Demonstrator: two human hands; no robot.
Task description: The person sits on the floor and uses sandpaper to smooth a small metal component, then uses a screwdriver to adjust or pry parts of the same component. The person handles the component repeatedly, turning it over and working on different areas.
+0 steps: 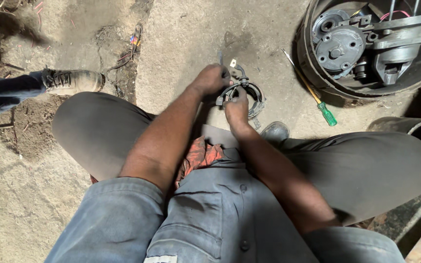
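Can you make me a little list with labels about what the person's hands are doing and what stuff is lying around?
place: dusty concrete floor
left hand: grips a thin metal tool above the ring
right hand: holds a round metal ring part
lap: orange-red rag
right of the hands: green-handled screwdriver lying on the floor
top right: round black housing with grey metal parts inside
far left: another person's shoe

ring part (242, 95) sits dead center between both hands, screwdriver (313, 95) at 2 o'clock, round housing (361, 46) beyond it, someone's shoe (71, 80) at 9.
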